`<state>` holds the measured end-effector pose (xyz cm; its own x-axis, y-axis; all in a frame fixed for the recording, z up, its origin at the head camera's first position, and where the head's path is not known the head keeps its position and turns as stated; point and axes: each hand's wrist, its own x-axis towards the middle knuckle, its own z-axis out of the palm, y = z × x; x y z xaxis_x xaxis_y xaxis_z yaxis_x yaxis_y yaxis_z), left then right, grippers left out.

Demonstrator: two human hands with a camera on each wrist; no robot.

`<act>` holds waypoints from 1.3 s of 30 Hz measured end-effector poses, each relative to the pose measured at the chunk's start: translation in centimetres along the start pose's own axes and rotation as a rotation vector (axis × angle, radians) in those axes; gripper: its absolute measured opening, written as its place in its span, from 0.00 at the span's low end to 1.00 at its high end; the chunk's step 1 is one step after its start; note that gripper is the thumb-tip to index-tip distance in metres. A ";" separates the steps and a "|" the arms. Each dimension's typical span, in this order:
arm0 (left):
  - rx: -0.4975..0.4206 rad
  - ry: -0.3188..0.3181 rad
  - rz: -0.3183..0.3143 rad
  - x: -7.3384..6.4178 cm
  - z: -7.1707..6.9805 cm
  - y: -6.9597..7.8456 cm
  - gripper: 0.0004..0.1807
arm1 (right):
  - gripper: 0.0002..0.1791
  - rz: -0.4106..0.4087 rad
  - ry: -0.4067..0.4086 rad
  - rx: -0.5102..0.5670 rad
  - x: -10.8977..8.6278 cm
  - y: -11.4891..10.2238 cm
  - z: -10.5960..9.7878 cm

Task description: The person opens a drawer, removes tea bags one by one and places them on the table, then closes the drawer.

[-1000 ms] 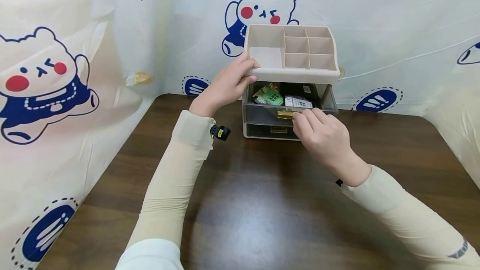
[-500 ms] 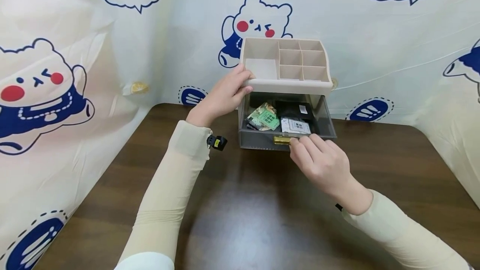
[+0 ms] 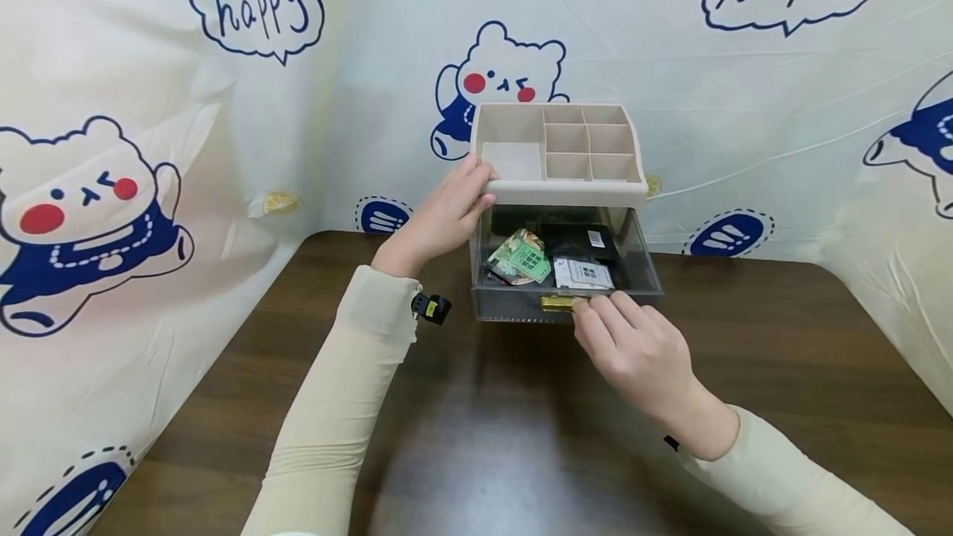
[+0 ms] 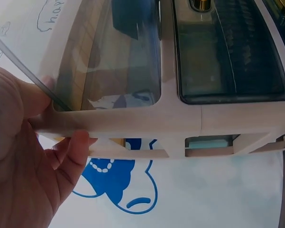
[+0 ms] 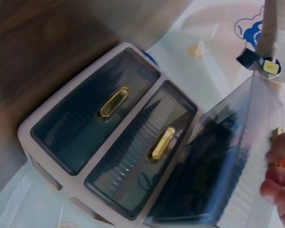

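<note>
A beige desk organizer point(image 3: 558, 193) with smoky clear drawers stands at the back of the table. My left hand point(image 3: 439, 222) grips its upper left side, thumb toward the front and fingers round the side wall in the left wrist view. With curled fingers my right hand point(image 3: 636, 358) holds the gold handle point(image 3: 556, 303) of the top drawer point(image 3: 506, 306), which is pulled well out. Inside lie green patterned packets point(image 3: 524, 259), a white packet point(image 3: 584, 273) and a black pouch point(image 3: 569, 240) with a small white label.
Open compartments point(image 3: 567, 139) divide the organizer's top. Two lower drawers point(image 5: 76, 137) with gold handles are closed in the right wrist view. Dark wooden table point(image 3: 447, 437) stretches in front. A printed cloth point(image 3: 313, 122) hangs behind and at the sides.
My right hand has drawn the top drawer farther out toward me, exposing more of the packets. My left hand keeps its grip on the organizer. The head view has tilted upward.
</note>
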<state>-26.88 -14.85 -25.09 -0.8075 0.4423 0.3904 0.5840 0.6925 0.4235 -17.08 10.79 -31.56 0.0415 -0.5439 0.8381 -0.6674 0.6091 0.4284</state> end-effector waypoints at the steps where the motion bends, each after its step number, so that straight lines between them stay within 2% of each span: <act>1: 0.002 -0.001 -0.003 0.0 0.1 0.0 0.10 | 0.11 0.004 -0.034 0.010 0.1 0.0 -0.2; 5: 0.009 -0.003 -0.001 0.2 -0.1 -0.1 0.10 | 0.15 0.042 -0.162 0.100 1.0 1.0 -1.4; 7: 0.010 -0.006 -0.007 0.3 -0.2 -0.2 0.10 | 0.17 0.076 -0.194 0.152 1.8 1.9 -2.1; 9: 0.009 -0.008 -0.010 0.3 -0.4 -0.2 0.10 | 0.14 0.116 -0.234 0.191 2.9 2.8 -2.8; 11: 0.009 -0.009 -0.013 0.3 -0.5 -0.3 0.10 | 0.09 0.161 -0.313 0.226 4.2 4.0 -3.2; 14: 0.012 -0.009 -0.016 0.4 -0.6 -0.4 0.10 | 0.03 0.255 -0.541 0.294 6.5 6.0 -3.3; 17: 0.019 -0.003 -0.020 0.5 -0.6 -0.5 0.11 | 0.04 0.345 -0.780 0.388 9.0 8.3 -2.6; 20: 0.021 0.007 -0.021 0.6 -0.5 -0.7 0.11 | 0.06 0.394 -0.924 0.480 11.0 10.4 -1.2; 23: 0.009 0.012 -0.018 0.6 -0.3 -0.9 0.10 | 0.09 0.396 -0.995 0.570 12.1 11.9 0.5; 27: -0.018 0.014 -0.024 0.3 0.0 -0.8 0.10 | 0.12 0.378 -1.094 0.643 13.3 12.6 2.5; 34: -0.059 0.015 -0.050 -0.2 0.4 -0.6 0.11 | 0.15 0.327 -1.318 0.721 15.1 11.9 5.1; 39: -0.048 0.028 -0.029 0.0 0.5 -0.3 0.09 | 0.19 0.297 -1.502 0.803 15.7 11.1 6.5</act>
<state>-27.05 -14.76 -25.63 -0.8217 0.4063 0.3996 0.5646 0.6761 0.4735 -28.67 5.22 -15.90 -0.5043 -0.7798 -0.3710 -0.7173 0.6175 -0.3229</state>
